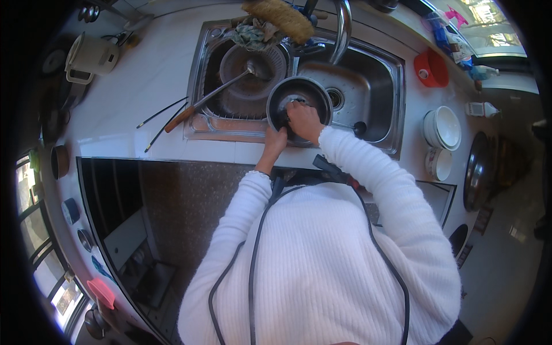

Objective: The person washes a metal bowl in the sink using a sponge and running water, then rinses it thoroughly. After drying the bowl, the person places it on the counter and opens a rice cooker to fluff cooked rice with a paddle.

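A round metal pot (319,92) rests over the front middle of a double stainless steel sink (379,82), across the divider. At its near left rim, my left hand (276,140) grips the pot with the thumb over the edge. My right hand (305,120) reaches into the pot, its fingers bent down against the inside. Whatever those fingers may hold is hidden beneath them. Left of the pot, a plastic colander (276,58) sits in the left basin. A metal ladle (224,86) with a wooden handle leans across that basin's left edge, its bowl over the colander.
The faucet (343,30) arches over the right basin behind the pot. A sponge (280,19) and cloths (250,36) are at the back. Two dark chopsticks (166,125) lie left. White bowls (444,128) and a red container (431,68) stand right. An electric kettle (92,56) stands far left.
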Available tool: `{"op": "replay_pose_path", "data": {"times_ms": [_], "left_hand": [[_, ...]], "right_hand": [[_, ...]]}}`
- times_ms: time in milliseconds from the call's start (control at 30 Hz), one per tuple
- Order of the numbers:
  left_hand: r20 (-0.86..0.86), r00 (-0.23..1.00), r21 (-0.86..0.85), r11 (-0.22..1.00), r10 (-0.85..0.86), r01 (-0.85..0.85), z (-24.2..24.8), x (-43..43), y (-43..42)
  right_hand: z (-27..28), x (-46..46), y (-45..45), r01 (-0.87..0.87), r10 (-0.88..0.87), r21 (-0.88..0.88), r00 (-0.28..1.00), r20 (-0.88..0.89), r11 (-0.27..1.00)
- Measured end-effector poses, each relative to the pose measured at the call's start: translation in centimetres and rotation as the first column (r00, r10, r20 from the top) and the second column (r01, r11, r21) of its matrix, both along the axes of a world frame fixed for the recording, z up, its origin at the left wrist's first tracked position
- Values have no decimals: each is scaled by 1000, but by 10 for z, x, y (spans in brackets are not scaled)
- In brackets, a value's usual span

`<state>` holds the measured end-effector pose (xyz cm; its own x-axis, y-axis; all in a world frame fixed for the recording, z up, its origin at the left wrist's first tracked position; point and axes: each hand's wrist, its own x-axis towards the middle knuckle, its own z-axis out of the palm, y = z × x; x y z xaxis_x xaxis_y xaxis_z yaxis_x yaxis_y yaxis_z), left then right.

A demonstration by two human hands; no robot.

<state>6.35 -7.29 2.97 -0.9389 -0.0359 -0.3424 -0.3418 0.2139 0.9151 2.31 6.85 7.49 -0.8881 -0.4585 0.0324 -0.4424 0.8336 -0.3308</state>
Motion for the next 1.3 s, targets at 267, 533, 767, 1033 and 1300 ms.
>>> {"op": "replay_pose_path", "data": {"times_ms": [267,533,767,1033,1300], "left_hand": [[32,998,35,998,46,-47,6,2,3],[51,996,30,997,-78,77,-7,-8,2],[-9,995,-32,994,-100,100,-13,-10,3],[56,998,30,999,-15,13,-6,9,8],[-51,998,-76,997,-39,35,-15,1,14]], "right_hand": [[-5,-2,6,114,-122,124,990,63,986],[16,-16,-5,-21,21,7,999,-42,1000],[35,-43,11,-120,87,-76,935,-344,990],[14,-60,66,320,-350,162,913,212,933],[10,-18,108,494,-558,355,363,746,794]]}}
